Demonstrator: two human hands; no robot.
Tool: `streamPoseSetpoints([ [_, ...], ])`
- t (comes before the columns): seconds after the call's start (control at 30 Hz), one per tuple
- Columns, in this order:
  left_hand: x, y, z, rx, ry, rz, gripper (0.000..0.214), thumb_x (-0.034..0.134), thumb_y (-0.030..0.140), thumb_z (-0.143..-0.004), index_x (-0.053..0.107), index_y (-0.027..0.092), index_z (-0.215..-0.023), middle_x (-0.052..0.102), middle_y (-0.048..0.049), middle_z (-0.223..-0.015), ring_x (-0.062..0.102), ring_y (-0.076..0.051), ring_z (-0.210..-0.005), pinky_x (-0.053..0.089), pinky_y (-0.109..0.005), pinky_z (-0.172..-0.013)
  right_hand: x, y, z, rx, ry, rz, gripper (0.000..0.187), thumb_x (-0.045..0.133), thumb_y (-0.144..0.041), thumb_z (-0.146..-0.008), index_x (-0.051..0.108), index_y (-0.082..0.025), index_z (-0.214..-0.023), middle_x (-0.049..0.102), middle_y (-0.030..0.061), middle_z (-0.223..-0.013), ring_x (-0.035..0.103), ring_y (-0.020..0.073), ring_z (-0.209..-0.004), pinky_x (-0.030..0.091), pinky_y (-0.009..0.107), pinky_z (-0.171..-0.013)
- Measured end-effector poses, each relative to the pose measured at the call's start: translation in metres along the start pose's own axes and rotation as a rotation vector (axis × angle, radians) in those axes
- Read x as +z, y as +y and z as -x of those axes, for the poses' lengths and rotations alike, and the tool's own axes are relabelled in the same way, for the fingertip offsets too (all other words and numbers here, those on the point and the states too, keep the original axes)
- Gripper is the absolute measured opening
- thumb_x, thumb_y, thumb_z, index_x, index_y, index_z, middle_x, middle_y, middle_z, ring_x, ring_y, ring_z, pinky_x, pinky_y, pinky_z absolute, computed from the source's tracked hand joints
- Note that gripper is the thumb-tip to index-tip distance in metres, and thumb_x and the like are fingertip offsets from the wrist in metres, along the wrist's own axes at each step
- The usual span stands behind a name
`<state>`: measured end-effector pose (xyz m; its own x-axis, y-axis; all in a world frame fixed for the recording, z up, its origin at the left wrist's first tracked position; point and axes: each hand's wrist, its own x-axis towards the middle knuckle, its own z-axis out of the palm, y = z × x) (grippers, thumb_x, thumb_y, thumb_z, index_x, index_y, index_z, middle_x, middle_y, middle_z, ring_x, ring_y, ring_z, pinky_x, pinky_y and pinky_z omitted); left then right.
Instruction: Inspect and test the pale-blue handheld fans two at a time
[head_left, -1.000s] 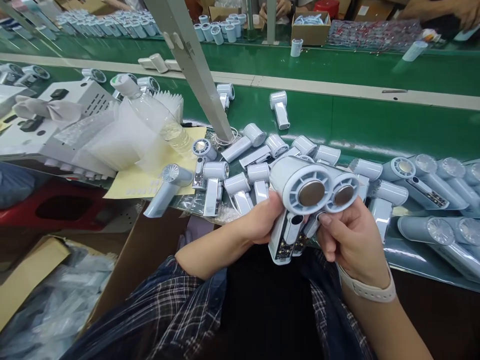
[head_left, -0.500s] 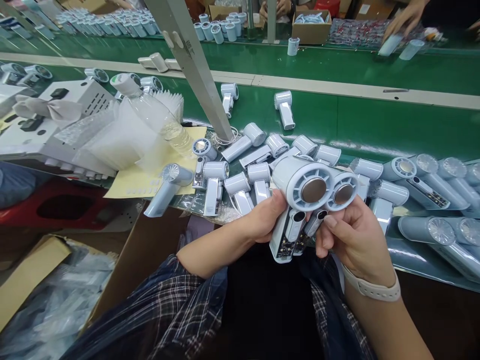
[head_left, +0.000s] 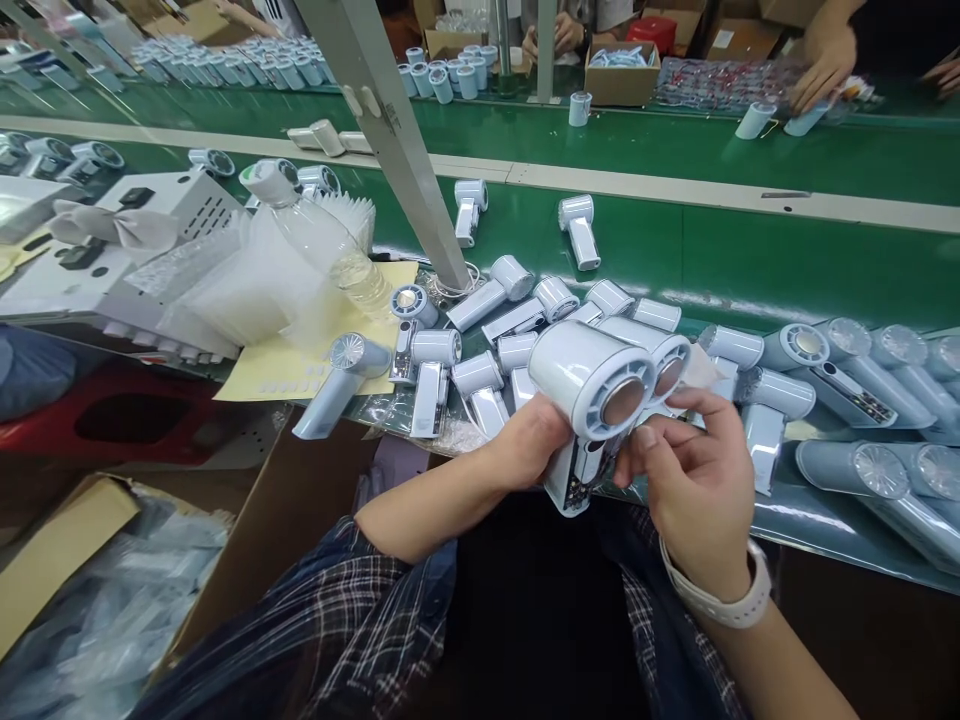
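Fans (head_left: 600, 385) between left hand (head_left: 534, 447), right hand (head_left: 694, 480)

Right hand (head_left: 697, 490): bare; pale smooth strap (head_left: 712, 600) at wrist.
Shirt (head_left: 360, 610): dark plaid, thin pale lines, left of strap; sleeve ends near elbow.
Front (head_left: 525, 600): plain black, beside strap.

The two nearest fans (head_left: 592, 375) are pale blue-white, each with a dull bronze disc (head_left: 624, 400) in its round face. The belt (head_left: 750, 250) is green with a cream stripe (head_left: 637, 185), and the paper (head_left: 285, 370) is pale yellow. The sleeve (head_left: 337, 610) is dark blue plaid with thin white lines, and the watch strap (head_left: 720, 600) is off-white.
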<state>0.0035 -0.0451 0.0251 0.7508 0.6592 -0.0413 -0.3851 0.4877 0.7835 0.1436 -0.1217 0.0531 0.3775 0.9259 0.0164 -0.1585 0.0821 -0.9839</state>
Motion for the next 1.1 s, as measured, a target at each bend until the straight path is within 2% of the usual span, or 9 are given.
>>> streamPoseSetpoints([
  [0.13, 0.0, 0.002, 0.006, 0.128, -0.039, -0.158, 0.086, 0.067, 0.102, -0.07, 0.077, 0.017, -0.084, 0.072, -0.0091, -0.075, 0.069, -0.023, -0.072, 0.057, -0.036, -0.069, 0.004, -0.008, 0.0, 0.011, 0.017, 0.094, 0.029, 0.093, -0.037, -0.085, 0.068, -0.022, -0.088, 0.074, -0.0014, -0.064, 0.069, 0.0144, -0.046, 0.058, 0.023, -0.044],
  [0.27, 0.0, 0.008, 0.01, 0.131, 0.047, -0.277, 0.088, 0.073, 0.103, -0.06, 0.08, 0.018, -0.085, 0.075, -0.0114, -0.083, 0.07, -0.026, -0.078, 0.06, -0.04, -0.078, 0.005, -0.011, -0.004, -0.002, -0.004, 0.117, 0.028, 0.092, -0.038, -0.086, 0.069, -0.023, -0.082, 0.071, -0.0019, -0.061, 0.067, 0.0144, -0.048, 0.059, 0.024, -0.048],
  [0.43, -0.004, 0.009, 0.005, 0.037, -0.126, -0.204, 0.096, 0.066, 0.109, -0.056, 0.08, 0.018, -0.086, 0.075, -0.0123, -0.078, 0.072, -0.029, -0.077, 0.062, -0.045, -0.082, -0.001, -0.003, -0.005, 0.05, -0.143, -0.07, 0.028, 0.085, -0.04, -0.095, 0.065, -0.023, -0.083, 0.063, -0.0056, -0.056, 0.061, 0.0121, -0.044, 0.051, 0.022, -0.045],
  [0.57, -0.008, 0.01, -0.002, 0.135, 0.019, 0.035, 0.091, 0.069, 0.107, -0.058, 0.07, 0.019, -0.079, 0.07, -0.0071, -0.071, 0.068, -0.023, -0.068, 0.06, -0.037, -0.067, -0.009, -0.003, -0.005, -0.011, -0.27, -0.285, 0.025, 0.08, -0.035, -0.099, 0.064, -0.023, -0.084, 0.084, 0.0046, -0.093, 0.08, 0.0198, -0.074, 0.064, 0.03, -0.061],
  [0.63, -0.009, 0.013, -0.004, 0.086, 0.052, 0.141, 0.089, 0.072, 0.106, -0.055, 0.062, 0.019, -0.074, 0.071, -0.0076, -0.076, 0.07, -0.024, -0.072, 0.06, -0.036, -0.066, -0.013, -0.005, -0.003, -0.091, -0.215, -0.221, 0.017, 0.081, -0.027, -0.098, 0.069, -0.024, -0.086, 0.085, 0.0058, -0.108, 0.082, 0.0206, -0.087, 0.067, 0.032, -0.069],
  [0.77, -0.008, 0.018, -0.009, 0.007, 0.051, 0.24, 0.089, 0.075, 0.104, -0.053, 0.055, 0.02, -0.075, 0.075, -0.0107, -0.089, 0.077, -0.033, -0.095, 0.064, -0.041, -0.076, -0.022, -0.011, 0.005, -0.289, 0.005, 0.075, 0.014, 0.088, -0.016, -0.09, 0.077, -0.025, -0.087, 0.08, 0.0035, -0.085, 0.078, 0.0206, -0.078, 0.066, 0.033, -0.069],
  [0.9, -0.008, 0.016, -0.015, 0.019, 0.082, 0.26, 0.089, 0.076, 0.103, -0.053, 0.054, 0.02, -0.074, 0.076, -0.0114, -0.091, 0.077, -0.035, -0.101, 0.065, -0.045, -0.081, -0.032, -0.022, 0.016, -0.27, 0.084, 0.232, 0.038, 0.093, -0.019, -0.085, 0.077, -0.034, -0.117, 0.079, -0.0004, -0.08, 0.078, 0.0243, -0.078, 0.066, 0.038, -0.073],
  [1.03, -0.008, 0.017, -0.019, 0.043, 0.121, 0.281, 0.083, 0.073, 0.101, -0.064, 0.055, 0.02, -0.073, 0.078, -0.0112, -0.098, 0.077, -0.032, -0.105, 0.064, -0.041, -0.086, -0.035, -0.03, 0.017, -0.357, -0.221, 0.489, 0.007, 0.088, -0.03, -0.093, 0.083, -0.031, -0.088, 0.076, 0.0006, -0.076, 0.073, 0.0194, -0.069, 0.058, 0.031, -0.063],
  [1.1, -0.009, 0.018, -0.02, 0.031, 0.142, 0.279, 0.082, 0.07, 0.1, -0.068, 0.055, 0.02, -0.072, 0.078, -0.0117, -0.098, 0.077, -0.032, -0.107, 0.064, -0.042, -0.087, -0.033, -0.029, 0.014, -0.361, -0.439, 0.587, 0.023, 0.085, -0.041, -0.095, 0.08, -0.028, -0.076, 0.075, 0.0015, -0.074, 0.071, 0.0186, -0.064, 0.055, 0.031, -0.059],
])
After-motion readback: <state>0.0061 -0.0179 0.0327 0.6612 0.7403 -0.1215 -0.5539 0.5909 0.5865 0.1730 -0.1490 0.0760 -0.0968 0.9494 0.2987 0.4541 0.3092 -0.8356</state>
